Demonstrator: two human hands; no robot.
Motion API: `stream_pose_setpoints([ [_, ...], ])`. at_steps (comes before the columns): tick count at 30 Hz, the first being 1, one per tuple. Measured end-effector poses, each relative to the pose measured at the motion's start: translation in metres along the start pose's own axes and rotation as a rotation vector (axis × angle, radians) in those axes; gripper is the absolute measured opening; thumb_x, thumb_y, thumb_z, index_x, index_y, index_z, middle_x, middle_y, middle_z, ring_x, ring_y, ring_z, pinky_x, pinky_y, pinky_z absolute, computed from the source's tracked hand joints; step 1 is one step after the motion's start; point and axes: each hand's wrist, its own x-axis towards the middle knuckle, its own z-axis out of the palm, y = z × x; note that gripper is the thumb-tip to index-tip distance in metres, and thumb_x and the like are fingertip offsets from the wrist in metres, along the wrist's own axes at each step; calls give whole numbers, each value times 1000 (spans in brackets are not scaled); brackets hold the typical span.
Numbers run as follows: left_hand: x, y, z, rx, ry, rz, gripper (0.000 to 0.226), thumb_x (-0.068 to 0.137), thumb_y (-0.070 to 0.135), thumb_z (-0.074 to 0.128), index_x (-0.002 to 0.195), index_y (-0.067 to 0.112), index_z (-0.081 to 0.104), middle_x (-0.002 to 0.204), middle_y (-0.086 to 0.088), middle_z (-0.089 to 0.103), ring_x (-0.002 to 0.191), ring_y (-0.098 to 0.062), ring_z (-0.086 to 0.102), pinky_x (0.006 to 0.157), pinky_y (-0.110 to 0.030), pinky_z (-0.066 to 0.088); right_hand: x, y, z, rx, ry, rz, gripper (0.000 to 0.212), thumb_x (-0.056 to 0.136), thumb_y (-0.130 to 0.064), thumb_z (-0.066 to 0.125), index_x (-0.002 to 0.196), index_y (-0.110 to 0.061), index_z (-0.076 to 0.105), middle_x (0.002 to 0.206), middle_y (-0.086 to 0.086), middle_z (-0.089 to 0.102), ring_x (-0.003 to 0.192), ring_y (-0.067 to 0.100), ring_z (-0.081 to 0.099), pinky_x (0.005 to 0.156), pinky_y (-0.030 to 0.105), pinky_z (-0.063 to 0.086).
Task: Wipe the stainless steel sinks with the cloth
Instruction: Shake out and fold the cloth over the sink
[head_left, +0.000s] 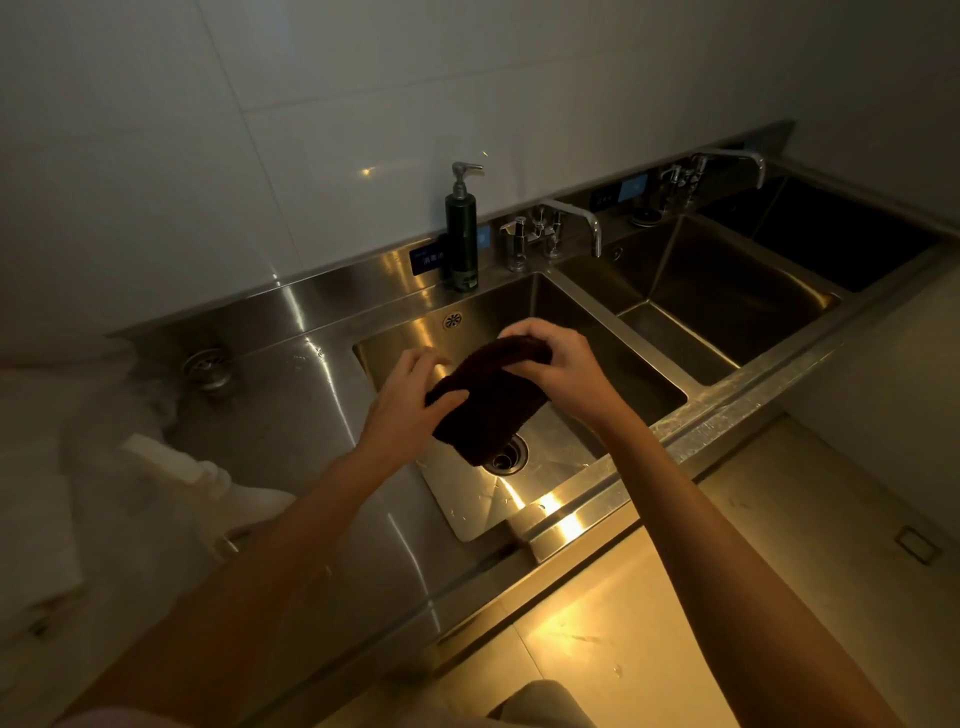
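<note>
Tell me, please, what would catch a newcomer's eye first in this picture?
First, the dark cloth held over the nearest sink, above its drain, in the grip of the left hand and right hand. Next, the dark pump bottle on the ledge behind, left of the tap.

One head-worn camera looks steeply down from close above the sinks (649, 332), facing the tiled wall (311, 104) across the upper frame.
</note>
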Motion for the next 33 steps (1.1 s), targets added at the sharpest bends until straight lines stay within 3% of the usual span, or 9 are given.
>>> stream_pose_setpoints([
  [2, 6, 14, -9, -35, -76, 56, 51, 85, 39, 66, 130, 27, 47, 129, 9, 46, 112, -4, 46, 88, -21, 40, 6, -9, 6, -130, -27, -39, 23, 89, -10, 60, 107, -23, 62, 108, -8, 61, 105, 7, 58, 91, 31, 52],
  [5, 15, 33, -17, -53, -128, 100, 45, 82, 35, 70, 124, 24, 56, 114, 7, 61, 104, -6, 56, 89, -24, 47, 6, -13, 18, -249, -77, -31, 29, 87, -6, 61, 111, -21, 62, 109, -6, 62, 105, 10, 59, 92, 39, 52],
  [10, 21, 39, -20, -35, -160, 83, 34, 81, 28, 73, 113, 24, 62, 93, 16, 61, 85, 6, 56, 68, -4, 42, -3, -10, 22, -89, -18, 24, 30, 83, -5, 67, 110, -17, 60, 104, -2, 67, 100, 12, 65, 90, 42, 55],
  [16, 13, 44, -12, -234, -208, 59, 20, 81, 26, 73, 89, 39, 60, 78, 17, 63, 76, 14, 58, 61, 1, 40, -19, -6, 5, 66, -10, 42, 28, 81, -6, 69, 103, -20, 60, 99, 0, 66, 96, 13, 65, 88, 30, 56],
  [19, 11, 47, -9, -393, -258, 4, 16, 81, 24, 72, 92, 33, 65, 83, 20, 68, 82, 7, 64, 65, -4, 46, -28, -1, 0, 147, 9, 46, 24, 81, -1, 68, 100, -14, 61, 102, 7, 66, 99, 16, 66, 87, 25, 55],
  [24, 9, 47, -10, -584, -363, -65, 14, 82, 21, 70, 95, 25, 70, 91, -2, 73, 88, -14, 71, 70, -18, 54, -36, 6, 1, 199, 113, 36, 11, 83, 2, 66, 92, -4, 63, 97, 17, 67, 94, 25, 68, 84, 32, 57],
  [29, 10, 45, -18, -645, -335, -132, 14, 84, 25, 66, 94, 17, 71, 88, 0, 74, 86, -11, 71, 65, -16, 52, -35, 4, 1, 218, 112, 9, 12, 80, 0, 70, 91, 0, 64, 101, 15, 68, 99, 23, 67, 91, 34, 55],
  [33, 11, 45, -22, -683, -279, -169, 12, 88, 21, 63, 96, 15, 69, 89, 2, 74, 88, -11, 71, 63, -16, 52, -39, 10, -9, 164, 68, 99, 8, 77, -12, 75, 81, -16, 69, 111, 0, 65, 108, 12, 61, 94, 33, 52],
])
